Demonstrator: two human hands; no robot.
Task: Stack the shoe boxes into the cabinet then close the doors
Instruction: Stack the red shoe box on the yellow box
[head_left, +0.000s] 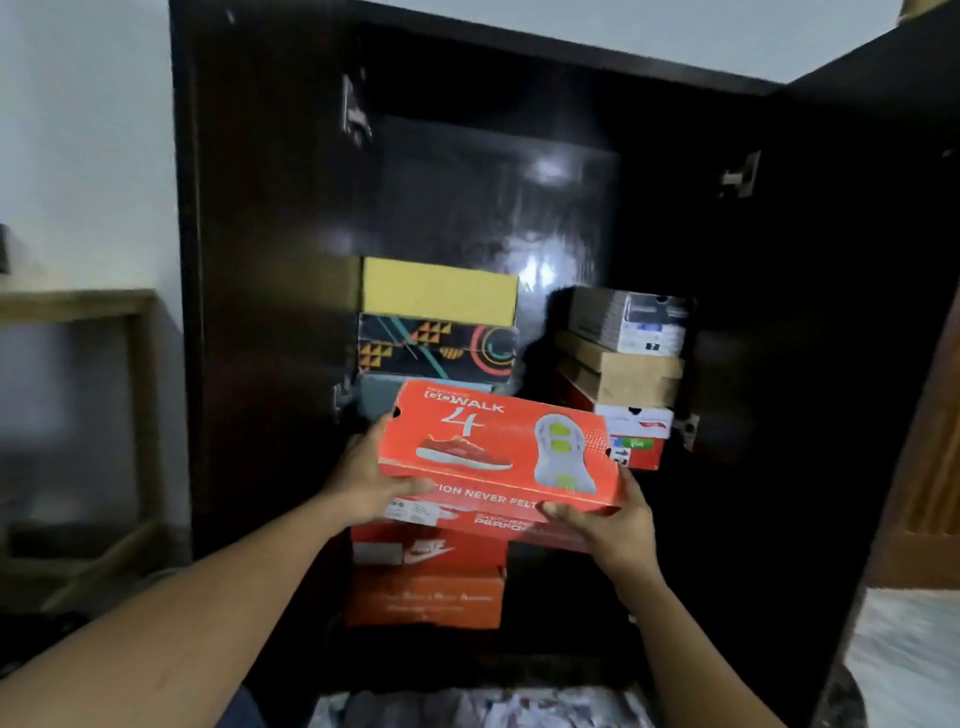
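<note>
- The dark cabinet (493, 208) stands open in front of me, its left door (270, 260) and right door (831, 312) both swung wide. The closing step has not begun.
- Two stacks of shoe boxes already sit inside. The left stack is taller, topped by a yellow box (441, 291) over a black patterned box (436, 348), with an orange Nike box (426, 551) near its foot.
- The right stack is shorter: a grey-and-white box (628, 322) on a brown cardboard box (623, 376) on a white-and-red box (636, 431).
- I hold the orange Skechers GOwalk box (498, 447) level in the air at the cabinet's mouth, in front of the left stack's middle and not yet resting on anything.
- My left hand (363, 483) grasps its left end, the thumb curled over the lid's front edge.
- My right hand (608, 525) grasps the front right corner from below, thumb on the front face.
- By my reading, stacking is well along. The next move calls for lifting this box clear of a stack's top, probably the lower right one, and setting it down square so nothing slides.
</note>
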